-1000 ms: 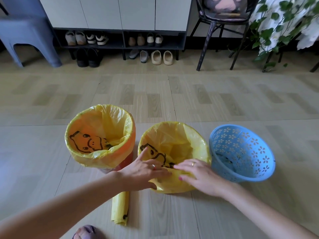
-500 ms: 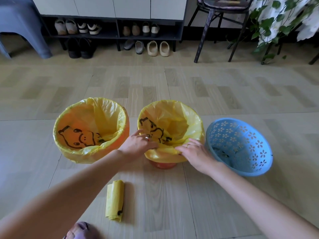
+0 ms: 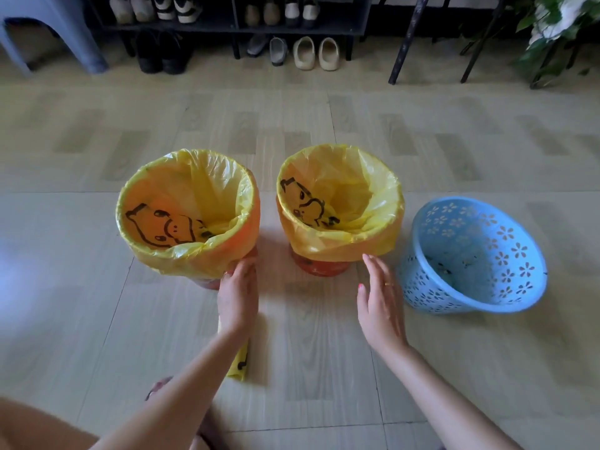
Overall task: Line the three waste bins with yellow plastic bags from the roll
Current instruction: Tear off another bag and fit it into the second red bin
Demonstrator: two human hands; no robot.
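Note:
Two orange bins stand on the floor, each lined with a yellow bag printed with a black cartoon face: the left bin [image 3: 207,282] and the middle bin [image 3: 321,267]. To their right the blue perforated bin [image 3: 474,254] leans on its side with no bag in it. The yellow bag roll [image 3: 239,363] lies on the floor, mostly hidden under my left forearm. My left hand [image 3: 237,295] is open, fingers near the left bin's base. My right hand [image 3: 380,298] is open, hovering between the middle bin and the blue bin, holding nothing.
A black shoe rack [image 3: 237,24] with several shoes runs along the back wall, with slippers [image 3: 315,53] in front. A blue stool [image 3: 48,30] stands back left, black chair legs [image 3: 406,37] and a leafy plant [image 3: 558,30] back right. My foot [image 3: 159,386] shows near the bottom edge.
Both hands have let go of the middle bin's bag rim and drawn back toward me. The view has tilted down and closer.

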